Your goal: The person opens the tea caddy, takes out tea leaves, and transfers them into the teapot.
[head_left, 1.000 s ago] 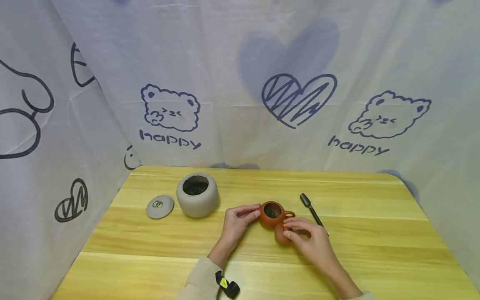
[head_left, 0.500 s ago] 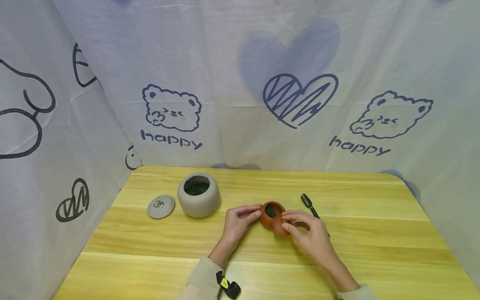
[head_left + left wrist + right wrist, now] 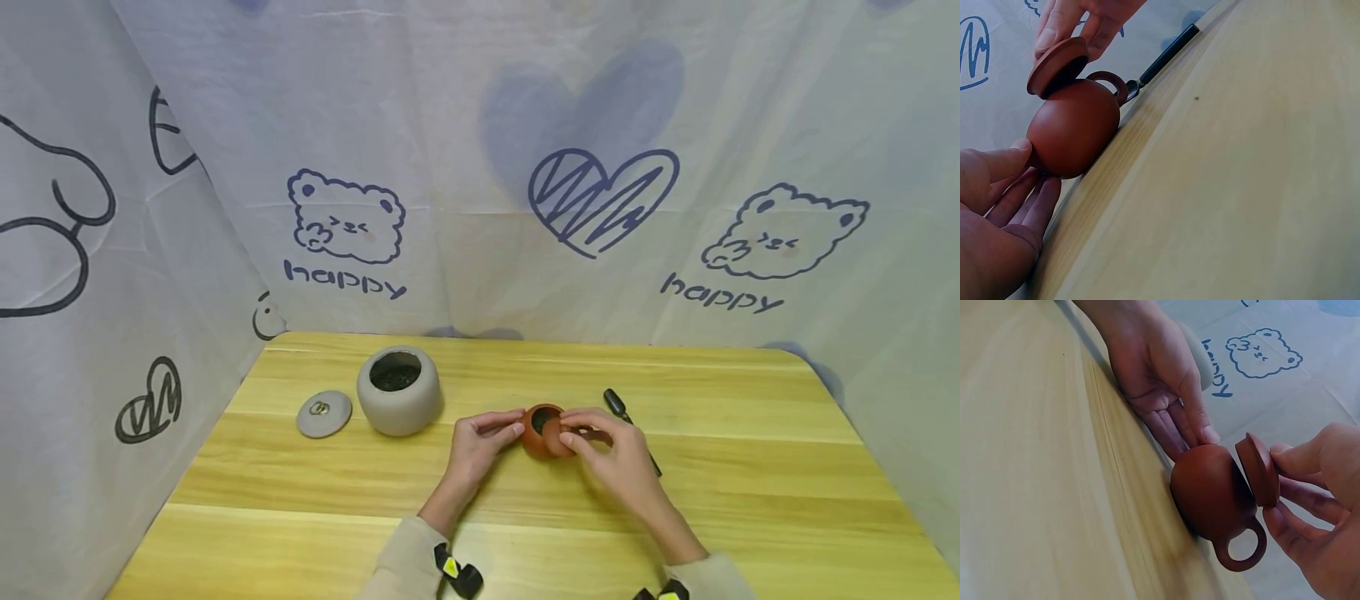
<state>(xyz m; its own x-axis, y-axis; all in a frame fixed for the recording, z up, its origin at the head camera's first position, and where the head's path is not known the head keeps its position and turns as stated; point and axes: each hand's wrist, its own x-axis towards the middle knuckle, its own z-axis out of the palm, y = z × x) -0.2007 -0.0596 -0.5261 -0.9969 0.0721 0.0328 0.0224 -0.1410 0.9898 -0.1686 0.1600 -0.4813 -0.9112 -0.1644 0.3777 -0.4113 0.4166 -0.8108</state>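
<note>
A small reddish-brown clay teapot stands on the wooden table, dark leaves visible through its open mouth. My left hand holds it from the left, thumb and fingers at the side opposite its looped handle. Between thumb and fingers, my right hand pinches the teapot's lid. The lid is tilted at the mouth's right side, its underside facing the opening, and covers part of it in the head view. In the left wrist view, the lid overlaps the top of the pot body.
A grey round jar with dark contents stands open at the back left, its grey lid lying beside it. Behind my right hand lies a slim black scoop. A printed cloth hangs behind the table.
My right hand has brought the lid up and leftward from in front of the teapot to over its mouth's edge. The left hand has stayed at the pot.
</note>
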